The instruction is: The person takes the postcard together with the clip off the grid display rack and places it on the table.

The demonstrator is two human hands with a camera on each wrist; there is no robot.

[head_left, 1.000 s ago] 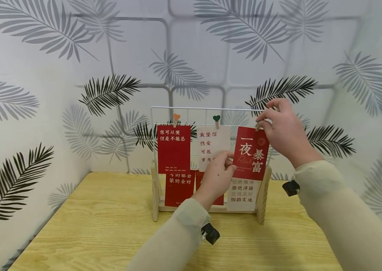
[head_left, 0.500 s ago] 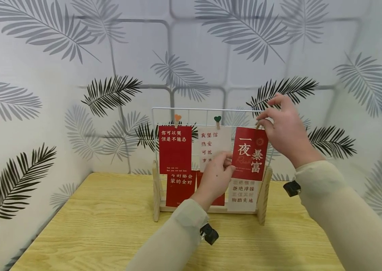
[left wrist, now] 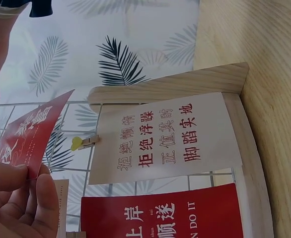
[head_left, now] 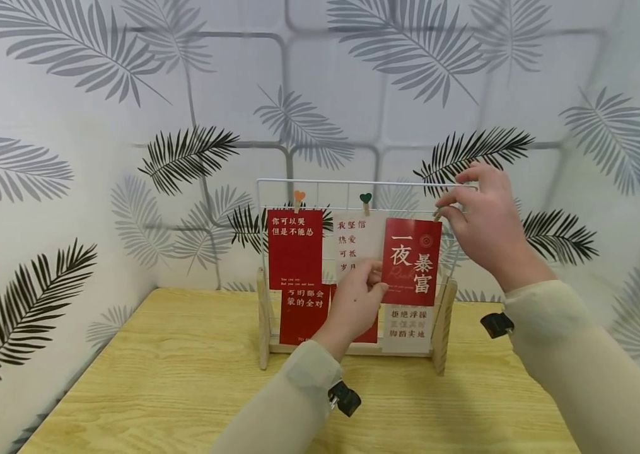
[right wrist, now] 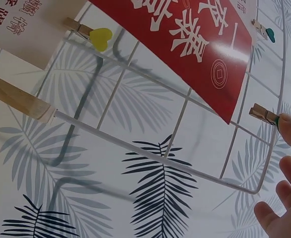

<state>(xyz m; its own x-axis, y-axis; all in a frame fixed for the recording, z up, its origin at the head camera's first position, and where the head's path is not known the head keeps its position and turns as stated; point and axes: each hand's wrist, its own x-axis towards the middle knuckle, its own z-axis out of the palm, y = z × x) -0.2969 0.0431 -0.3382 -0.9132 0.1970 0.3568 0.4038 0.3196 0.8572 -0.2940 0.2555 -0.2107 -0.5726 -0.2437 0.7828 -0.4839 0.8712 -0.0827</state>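
Two hands at a wire rack (head_left: 331, 181) with wooden feet, which stands on a wood-grain table (head_left: 155, 378). The left hand (head_left: 356, 299), in front of the rack's middle, pinches a red card (head_left: 410, 261) by its lower left edge between thumb and curled fingers. This card, printed with large white characters, is in front of the rack's upper right part, tilted away from the grid in the left wrist view; whether it touches the wires cannot be told. The right hand (head_left: 487, 227), at the rack's upper right corner, pinches a small wooden clip (right wrist: 263, 115) between thumb and forefinger; in the right wrist view the clip is apart from the red card.

On the rack's upper row, a red card with smaller lettering (head_left: 296, 252) hangs at the left under an orange heart clip (head_left: 299, 196), and a white card (head_left: 348, 243) hangs at the middle under a green heart clip (head_left: 366, 198). On the rack's lower row are a red card at the left (head_left: 304, 321), another at the middle (left wrist: 160, 215), partly covered by the left hand in the head view, and a white card at the right (left wrist: 170, 144), held by a yellow heart clip (left wrist: 77, 143). Behind the rack is a leaf-patterned wall (head_left: 331, 82).
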